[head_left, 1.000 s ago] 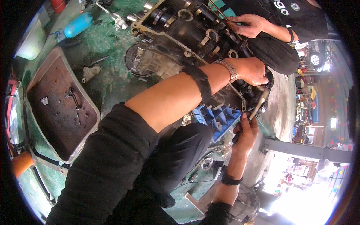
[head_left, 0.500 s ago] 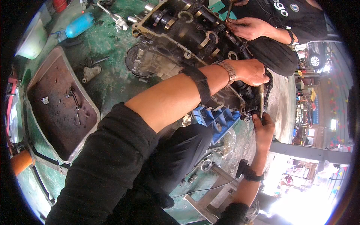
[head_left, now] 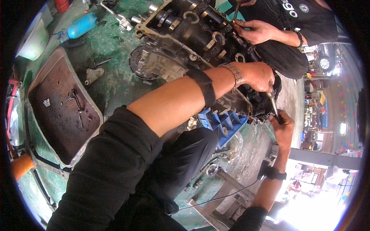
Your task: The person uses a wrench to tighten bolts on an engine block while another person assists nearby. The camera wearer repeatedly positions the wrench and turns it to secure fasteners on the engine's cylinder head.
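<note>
My left hand (head_left: pixel 259 77) reaches across the engine block (head_left: pixel 189 34), its fingers closed over the upper end of a silver ratchet wrench (head_left: pixel 274 103). That end sits by the block's right side; what lies under my palm is hidden. My right hand (head_left: pixel 283 122) grips the lower end of the wrench's handle, thumb and fingers closed on it. Beneath my left wrist, dark round bores and metal bearing seats show in the block. Just below the block, near my hands, is a blue divided parts tray (head_left: pixel 225 125).
Across the block, a co-worker's hand (head_left: pixel 254 31) holds a dark rod against it. A grimy tray (head_left: pixel 65 127) with small parts stands at left, near a blue bottle (head_left: pixel 81 26) and a pale tub (head_left: pixel 34 40). A metal frame (head_left: pixel 219 196) stands at lower right.
My right hand has swung to the right with the handle end, so the wrench now slants more. My left hand stays at about the same spot on its upper end.
</note>
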The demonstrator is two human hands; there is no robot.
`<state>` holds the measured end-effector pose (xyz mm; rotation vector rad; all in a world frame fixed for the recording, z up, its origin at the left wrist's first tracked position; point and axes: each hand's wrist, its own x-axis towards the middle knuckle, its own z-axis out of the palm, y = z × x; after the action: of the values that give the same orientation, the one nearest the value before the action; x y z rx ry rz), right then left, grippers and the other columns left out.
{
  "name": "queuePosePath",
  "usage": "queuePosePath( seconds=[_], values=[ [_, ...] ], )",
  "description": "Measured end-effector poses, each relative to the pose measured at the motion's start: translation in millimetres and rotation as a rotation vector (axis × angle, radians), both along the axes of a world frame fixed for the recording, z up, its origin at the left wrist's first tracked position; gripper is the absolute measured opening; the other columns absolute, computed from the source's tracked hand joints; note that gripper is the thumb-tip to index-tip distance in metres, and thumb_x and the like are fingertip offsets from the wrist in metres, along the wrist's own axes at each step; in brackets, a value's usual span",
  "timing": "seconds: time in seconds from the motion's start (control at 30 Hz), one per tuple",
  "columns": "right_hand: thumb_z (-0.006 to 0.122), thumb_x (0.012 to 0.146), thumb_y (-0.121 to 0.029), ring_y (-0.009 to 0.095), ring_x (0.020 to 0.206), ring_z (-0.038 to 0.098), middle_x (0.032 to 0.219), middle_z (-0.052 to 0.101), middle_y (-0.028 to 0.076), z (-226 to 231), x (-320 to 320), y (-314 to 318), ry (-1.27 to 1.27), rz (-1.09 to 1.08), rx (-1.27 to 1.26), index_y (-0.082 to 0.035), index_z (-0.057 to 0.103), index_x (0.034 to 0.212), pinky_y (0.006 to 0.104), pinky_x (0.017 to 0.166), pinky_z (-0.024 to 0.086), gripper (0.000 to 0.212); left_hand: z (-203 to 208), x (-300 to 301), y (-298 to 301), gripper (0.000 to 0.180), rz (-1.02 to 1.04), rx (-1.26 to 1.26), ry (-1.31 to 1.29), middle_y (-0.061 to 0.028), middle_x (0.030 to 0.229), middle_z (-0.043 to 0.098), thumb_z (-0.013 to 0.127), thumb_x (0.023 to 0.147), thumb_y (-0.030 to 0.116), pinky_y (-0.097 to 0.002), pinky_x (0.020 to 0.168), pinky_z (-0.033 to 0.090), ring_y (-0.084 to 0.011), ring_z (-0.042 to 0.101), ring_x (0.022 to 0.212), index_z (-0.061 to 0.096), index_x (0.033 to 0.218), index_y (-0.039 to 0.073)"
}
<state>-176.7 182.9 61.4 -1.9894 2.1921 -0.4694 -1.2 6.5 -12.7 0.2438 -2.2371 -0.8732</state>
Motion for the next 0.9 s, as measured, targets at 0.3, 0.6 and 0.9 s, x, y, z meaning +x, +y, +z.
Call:
queuePosePath(
  seconds=[0.3,0.6,0.9],
  values=[
    [0.070,0.084,-0.007,0.016,0.073,0.059,0.082,0.066,0.010,-3.1,-11.5,-6.7,0.012,0.036,-0.080,0.003,0.062,0.101,0.0291,0.069,0.048,0.021,1.0,3.3,1.0,0.027,-0.020,0.080,-0.005,-0.0159,0.088,0.069,0.066,0.081,0.033,-0.0445,0.075,0.050,-0.0332,0.066,0.082,0.070,0.091,0.008],
    [0.072,0.082,-0.008,0.016,0.078,0.062,0.094,0.067,0.010,-7.6,-13.4,-10.8,-0.017,-0.041,-0.105,0.003,0.061,0.112,0.0285,0.072,0.050,0.034,-0.1,0.1,0.7,0.030,0.022,0.038,0.003,-0.0186,0.086,0.068,0.067,0.081,0.033,-0.0452,0.074,0.050,-0.0349,0.066,0.081,0.070,0.090,0.005],
    [0.072,0.084,-0.012,0.014,0.084,0.060,0.103,0.064,0.008,-8.4,-25.1,-21.2,-0.072,-0.023,-0.053,0.003,0.056,0.122,0.0266,0.076,0.049,0.044,7.5,6.1,3.8,0.032,0.049,0.059,-0.064,-0.0205,0.089,0.068,0.068,0.079,0.033,-0.0417,0.083,0.050,-0.0357,0.065,0.091,0.072,0.091,0.004]
  ],
)
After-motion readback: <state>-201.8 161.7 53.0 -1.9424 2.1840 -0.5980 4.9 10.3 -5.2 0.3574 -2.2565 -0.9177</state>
